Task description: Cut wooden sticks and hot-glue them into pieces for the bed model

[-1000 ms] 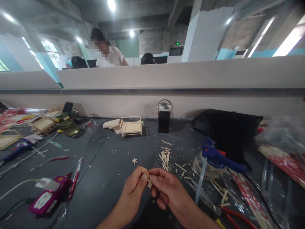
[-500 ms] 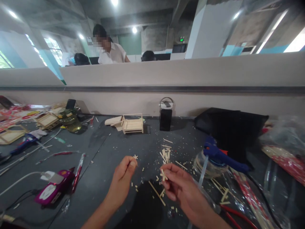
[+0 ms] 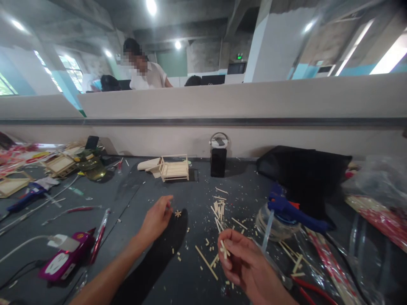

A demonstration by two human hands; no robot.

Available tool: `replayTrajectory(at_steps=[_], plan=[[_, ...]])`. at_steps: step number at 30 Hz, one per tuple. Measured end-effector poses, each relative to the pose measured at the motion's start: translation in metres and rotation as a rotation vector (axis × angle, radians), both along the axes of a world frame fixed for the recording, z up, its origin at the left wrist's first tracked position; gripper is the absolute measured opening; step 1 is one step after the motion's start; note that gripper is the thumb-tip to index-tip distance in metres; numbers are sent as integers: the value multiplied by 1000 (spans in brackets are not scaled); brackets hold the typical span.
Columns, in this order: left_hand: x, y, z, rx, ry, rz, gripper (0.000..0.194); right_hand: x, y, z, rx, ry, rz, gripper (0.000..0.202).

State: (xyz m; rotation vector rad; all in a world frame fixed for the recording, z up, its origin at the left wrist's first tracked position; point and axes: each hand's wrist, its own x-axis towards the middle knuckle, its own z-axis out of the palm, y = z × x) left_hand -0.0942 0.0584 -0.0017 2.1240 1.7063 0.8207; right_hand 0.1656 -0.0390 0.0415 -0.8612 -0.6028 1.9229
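My right hand (image 3: 238,258) pinches a small cross-shaped piece of pale sticks (image 3: 225,250) between thumb and fingers. Left of it, my left hand (image 3: 159,218) hovers over the dark table with its fingers partly apart and nothing seen in them. Just right of those fingertips a small star-shaped wooden piece (image 3: 178,214) lies on the table. Short cut sticks (image 3: 218,209) are piled beyond my right hand, and a longer stick (image 3: 206,262) lies to its left among small offcuts.
A small wooden frame model (image 3: 174,169) and an upright phone (image 3: 218,162) stand at the back. On the right, a blue glue gun (image 3: 295,212) rests on a round container (image 3: 273,222). At left is a purple power strip (image 3: 66,256). A person (image 3: 148,76) is beyond the partition.
My left hand has moved away to the left and its fingers have loosened, leaving the star-shaped piece in fuller view. My right hand still holds its cross-shaped piece, slightly lower and turned.
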Motion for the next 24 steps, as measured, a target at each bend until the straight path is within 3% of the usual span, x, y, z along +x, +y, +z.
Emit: replayTrajectory(at_steps=[2,5,10,14,17,21,24], plan=[[2,2,-2,-8,49,-143,37,0,0,0,10,-8,5,22],[5,4,-8,-41,143,-263,38,-1,-1,-2,5,-20,25,24],[10,7,-11,-81,189,-279,38,-3,-2,-3,-28,-40,61,29],[12,6,-4,-121,59,-254,27,-5,-4,-2,-44,-68,80,32],[16,-2,8,-208,-311,-164,30,-6,-4,1,-22,-88,76,32],[37,-28,31,-563,-1138,-107,34,-6,0,7,74,-222,18,30],[62,-54,36,-791,-1423,-113,24,-7,7,11,240,-432,-16,30]])
